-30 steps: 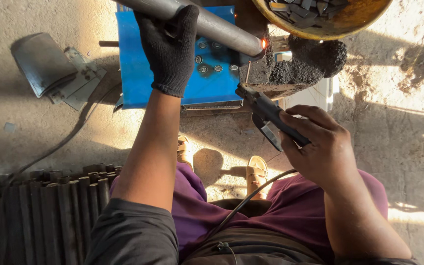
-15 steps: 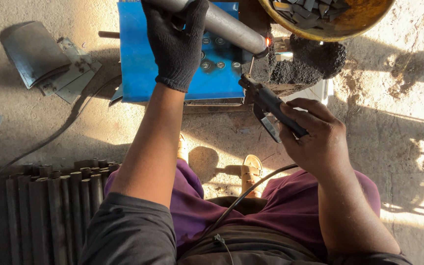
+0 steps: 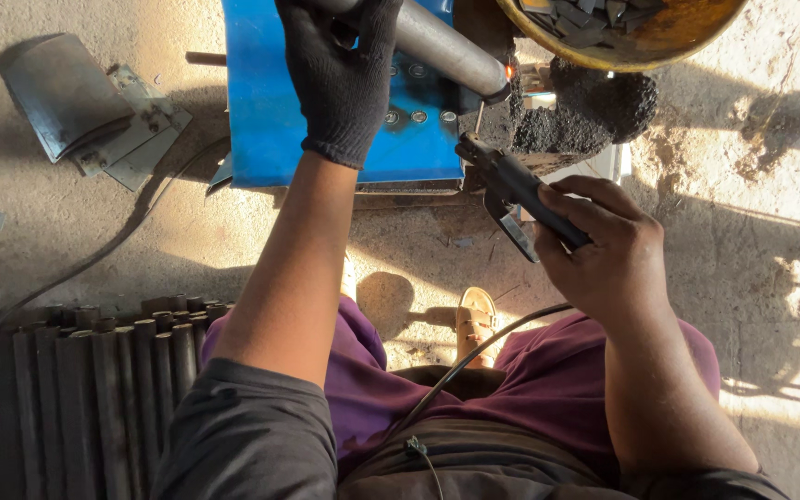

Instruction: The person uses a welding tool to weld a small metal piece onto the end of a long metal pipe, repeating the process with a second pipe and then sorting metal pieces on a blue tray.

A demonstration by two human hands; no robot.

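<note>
While the left hand [image 3: 340, 79], in a black knit glove, wraps around a grey metal pipe [image 3: 446, 46], the bare right hand [image 3: 608, 255] is closed on the black handle of a welding holder [image 3: 520, 190]. Pipe lies tilted across a blue metal stand [image 3: 261, 111], its lower end w/ a small orange glow right at the tip, next to a pile of dark slag [image 3: 594, 106]. Holder tip sits just below that pipe end; a thin rod runs up from it toward the glow, contact can't tell. Black cable [image 3: 474, 356] runs from the holder area down across the lap, over purple trousers. Rusty yellow bowl [image 3: 645, 37] w/ dark metal scraps at top right, partly cut off. Row of dark pipes [image 3: 67, 389] stacked bottom left on the concrete floor [image 3: 770, 222]. Bent metal sheets [image 3: 85, 106] lie top left, well apart from the hands. Sandal [image 3: 476, 319] visible between the legs. Both grips fully closed, fingers wrapped tight.
</note>
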